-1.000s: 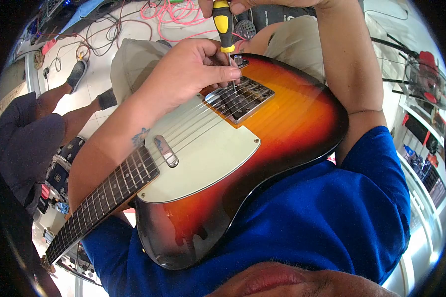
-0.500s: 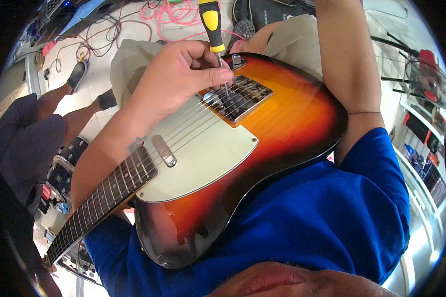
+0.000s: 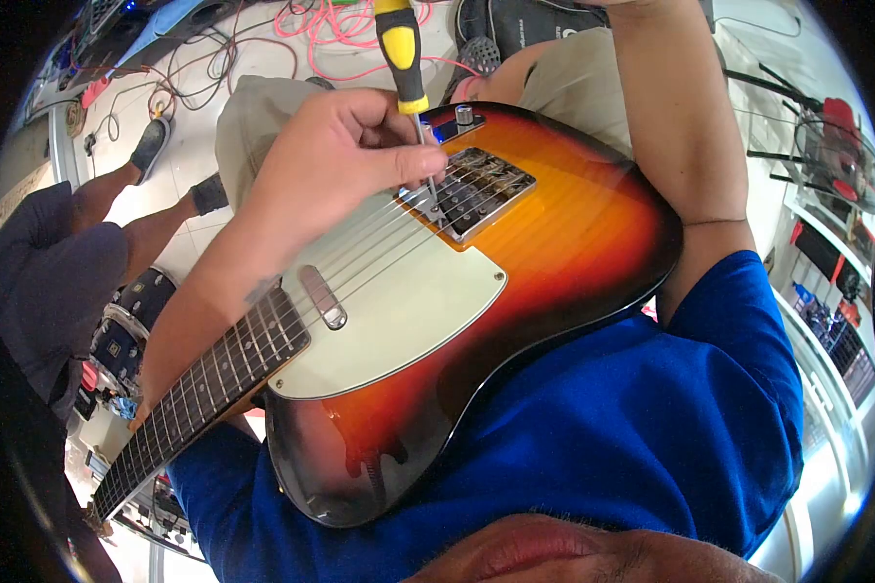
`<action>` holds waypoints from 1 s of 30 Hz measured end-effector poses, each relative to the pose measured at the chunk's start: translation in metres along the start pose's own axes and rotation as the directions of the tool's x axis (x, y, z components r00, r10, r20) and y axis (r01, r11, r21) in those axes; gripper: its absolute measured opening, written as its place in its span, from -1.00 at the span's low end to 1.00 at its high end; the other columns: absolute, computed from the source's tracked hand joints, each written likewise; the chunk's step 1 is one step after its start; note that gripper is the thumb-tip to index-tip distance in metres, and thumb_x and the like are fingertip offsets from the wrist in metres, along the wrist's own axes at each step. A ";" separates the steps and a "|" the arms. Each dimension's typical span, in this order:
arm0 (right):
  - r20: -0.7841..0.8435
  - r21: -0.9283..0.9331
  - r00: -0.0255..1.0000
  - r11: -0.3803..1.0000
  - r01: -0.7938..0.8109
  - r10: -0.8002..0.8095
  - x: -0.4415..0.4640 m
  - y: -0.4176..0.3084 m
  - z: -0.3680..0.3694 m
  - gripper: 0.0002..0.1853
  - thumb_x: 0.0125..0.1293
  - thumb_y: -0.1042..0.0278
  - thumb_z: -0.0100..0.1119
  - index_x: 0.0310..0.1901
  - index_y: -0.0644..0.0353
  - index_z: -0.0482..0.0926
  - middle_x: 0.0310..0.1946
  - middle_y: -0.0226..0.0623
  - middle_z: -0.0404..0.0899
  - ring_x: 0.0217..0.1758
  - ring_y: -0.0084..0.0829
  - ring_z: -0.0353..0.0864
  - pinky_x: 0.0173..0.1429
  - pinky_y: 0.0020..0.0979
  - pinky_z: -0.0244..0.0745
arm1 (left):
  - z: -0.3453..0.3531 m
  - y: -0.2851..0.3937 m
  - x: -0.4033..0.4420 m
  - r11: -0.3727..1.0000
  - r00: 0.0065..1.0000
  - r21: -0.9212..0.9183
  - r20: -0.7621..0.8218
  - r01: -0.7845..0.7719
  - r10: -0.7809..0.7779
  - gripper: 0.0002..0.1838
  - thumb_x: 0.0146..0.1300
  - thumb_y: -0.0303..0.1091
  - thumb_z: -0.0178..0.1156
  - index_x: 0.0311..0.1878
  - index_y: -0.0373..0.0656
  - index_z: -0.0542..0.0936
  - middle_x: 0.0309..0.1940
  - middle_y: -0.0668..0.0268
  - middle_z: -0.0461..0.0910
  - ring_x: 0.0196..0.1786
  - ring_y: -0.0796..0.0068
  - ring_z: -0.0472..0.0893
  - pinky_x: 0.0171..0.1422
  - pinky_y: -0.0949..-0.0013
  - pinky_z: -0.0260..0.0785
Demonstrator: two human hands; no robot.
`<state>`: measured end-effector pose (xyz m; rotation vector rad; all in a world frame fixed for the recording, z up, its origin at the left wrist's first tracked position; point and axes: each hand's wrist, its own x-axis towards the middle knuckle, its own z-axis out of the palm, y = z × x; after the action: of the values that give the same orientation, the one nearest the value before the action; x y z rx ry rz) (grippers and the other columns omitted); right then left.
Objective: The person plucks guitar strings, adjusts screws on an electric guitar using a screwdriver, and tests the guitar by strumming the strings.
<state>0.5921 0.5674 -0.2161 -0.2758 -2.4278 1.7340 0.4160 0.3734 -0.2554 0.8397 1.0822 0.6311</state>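
Observation:
A sunburst electric guitar (image 3: 583,233) lies across my lap, its fretted neck (image 3: 199,394) pointing to the lower left. My left hand (image 3: 345,146) is closed, thumb and fingers pinching the metal shaft of a yellow-and-black screwdriver (image 3: 400,51). The screwdriver stands nearly upright, its handle cut off by the top edge. Its tip reaches down among the strings at the metal bridge (image 3: 501,202), by the pickup; exact contact is unclear. Of my right hand (image 3: 642,6), only a sliver near the wrist shows at the top edge, fingers hidden.
Pink cable (image 3: 335,29) and dark cables (image 3: 226,58) trail over the tiled floor. A black bag (image 3: 535,21) rests beyond my legs. Another person's legs (image 3: 87,228) are at left. A fan (image 3: 839,160) stands at right, near shelving (image 3: 826,253).
My left hand and the screwdriver have shifted slightly left. The screwdriver tip sits lower and further left over the bridge. The guitar has stayed put.

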 end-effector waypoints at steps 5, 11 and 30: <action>0.069 -0.080 0.988 0.988 -0.136 0.141 0.003 -0.020 0.002 -0.67 0.35 0.43 0.36 0.11 0.32 0.62 -0.27 -0.44 0.58 -0.19 -0.58 0.50 -0.06 -0.48 0.45 | -0.001 -0.001 -0.003 0.999 0.999 0.034 0.023 0.028 -0.029 -0.77 0.27 -0.40 0.48 -0.10 -0.28 0.68 -0.26 0.19 0.78 -0.21 0.49 0.73 -0.03 0.42 0.59; 0.144 0.128 0.989 0.991 -0.028 0.009 0.004 -0.001 0.007 -0.69 0.35 0.52 0.34 0.11 0.31 0.62 -0.27 -0.44 0.58 -0.19 -0.60 0.50 -0.08 -0.50 0.45 | 0.001 0.000 -0.004 1.000 1.000 0.008 -0.011 0.020 -0.020 -0.81 0.27 -0.40 0.49 -0.14 -0.27 0.72 -0.32 0.35 0.76 -0.26 0.65 0.70 -0.12 0.53 0.53; 0.020 -0.250 0.975 0.945 -0.209 0.221 0.013 -0.030 0.017 -0.55 0.36 -0.01 0.42 -0.16 0.35 0.70 -0.44 -0.26 0.65 -0.38 -0.49 0.53 -0.24 -0.40 0.45 | 0.001 0.006 -0.005 0.998 0.999 0.015 0.004 0.054 -0.054 -0.77 0.28 -0.40 0.42 -0.08 -0.30 0.67 -0.24 0.15 0.78 -0.19 0.47 0.73 0.00 0.42 0.57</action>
<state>0.5736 0.5457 -0.1928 -0.5546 -2.7408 1.5263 0.4148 0.3719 -0.2476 0.8216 1.1033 0.5758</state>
